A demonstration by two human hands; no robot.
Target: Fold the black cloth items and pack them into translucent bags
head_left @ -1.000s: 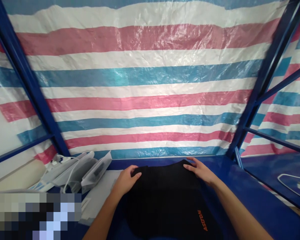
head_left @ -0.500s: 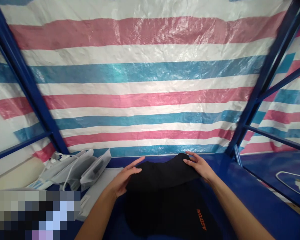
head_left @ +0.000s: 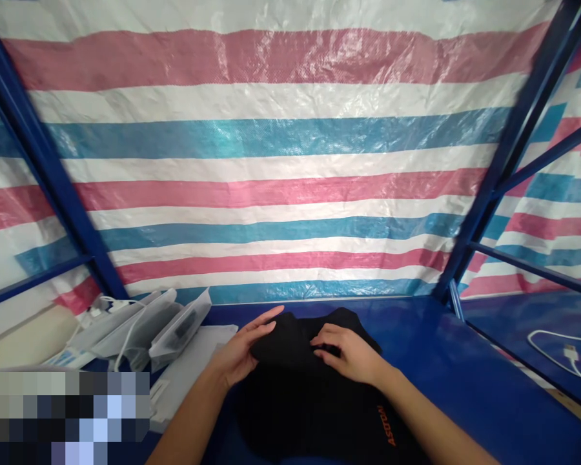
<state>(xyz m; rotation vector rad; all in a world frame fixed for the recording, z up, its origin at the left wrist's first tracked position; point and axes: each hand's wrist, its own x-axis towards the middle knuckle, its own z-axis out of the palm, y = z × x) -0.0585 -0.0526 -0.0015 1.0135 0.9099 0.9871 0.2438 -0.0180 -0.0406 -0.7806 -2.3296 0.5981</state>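
A black garment (head_left: pixel 290 400) with orange lettering near its lower right lies on the blue surface, its far part folded over towards me. At the left edge of the fold, my left hand (head_left: pixel 242 352) holds the cloth, the index finger stretched out along its far side and the thumb on the near side. My right hand (head_left: pixel 343 352) is over the middle of the fold with its fingertips bent together, pinching the dark fabric. Exactly how much cloth is between those fingers is hard to see.
Clear plastic pouches (head_left: pixel 179 329) and white cables lean at the left, beside a pale flat case (head_left: pixel 193 361). Blue metal posts (head_left: pixel 484 200) frame both sides. A striped plastic sheet (head_left: pixel 290 194) hangs behind. A white USB cable (head_left: pixel 569 352) lies at right.
My right hand has let go of the fold's far right corner and moved left and slightly nearer, to the middle of the cloth. My left hand stays at the left edge.
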